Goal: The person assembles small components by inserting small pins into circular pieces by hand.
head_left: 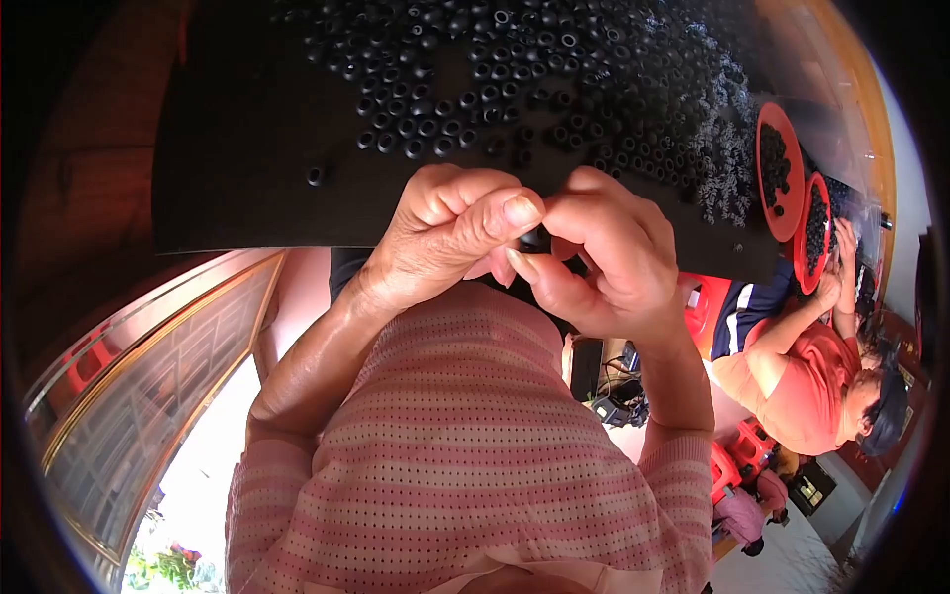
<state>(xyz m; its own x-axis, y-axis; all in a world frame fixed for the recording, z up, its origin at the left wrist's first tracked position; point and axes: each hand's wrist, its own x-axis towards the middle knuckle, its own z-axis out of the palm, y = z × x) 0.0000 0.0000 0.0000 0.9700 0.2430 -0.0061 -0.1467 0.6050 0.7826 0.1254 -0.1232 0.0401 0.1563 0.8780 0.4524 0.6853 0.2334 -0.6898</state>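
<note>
Shows, from left, many smooth black rings (442, 148) loose on the dark table (237, 198), likely left to do. Pinches, with left hand (450, 228) and right hand (618, 252), thumbs toward forefingers, one dark piece (535, 241) between, mostly hidden: seemingly mid-work. Shows rightward glinting bits (727, 148), round red bowls (782, 227) of black beads (774, 163); cannot tell finished from unfinished.

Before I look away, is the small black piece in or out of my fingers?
In: the small black piece shows among the fingertips of the left hand and right hand, mostly covered.
</note>
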